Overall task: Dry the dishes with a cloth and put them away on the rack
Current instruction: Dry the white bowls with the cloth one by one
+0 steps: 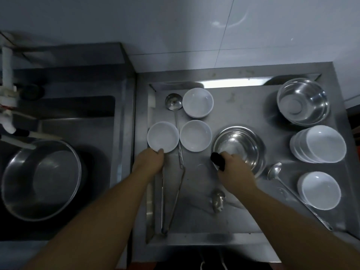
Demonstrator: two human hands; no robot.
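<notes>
On the far left, well apart from both hands, a large steel basin (41,180) sits in the sink (78,114). The work itself is on the steel bench (233,221).

The left hand (150,161) reaches to the near rim of a white bowl (163,137). Its fingertips touch that rim, but whether the grip has closed into a pinch or only rests there I cannot tell. Just right of this hand lie the tongs (171,201), and the handle of a ladle (174,102) runs away from it between the bowls. Two more white bowls stand beyond and to the right of the left grip, one near (195,135) and one farther (198,102).

The right hand (233,166) is curled around a small dark cloth (218,160), the grip pinching it at the near rim of a steel bowl (238,149). A spoon (218,199) lies just behind that wrist.

Right of the right grip, farther out, are another steel bowl (303,102), a leaning stack of white bowls (319,144), a second ladle (274,170), and a single white bowl (320,190).

No rack is in view.

My judgement is that this is the start of a drying round. The cloth is in hand and a dish is being chosen, probably the white bowl at the left grip. The next move calls for a firm hold on that rim, lifting the bowl clear of the ladle handle beside it, and bringing the cloth across to wipe inside. A wet glazed rim may slip if it is held only by the fingertips.
</notes>
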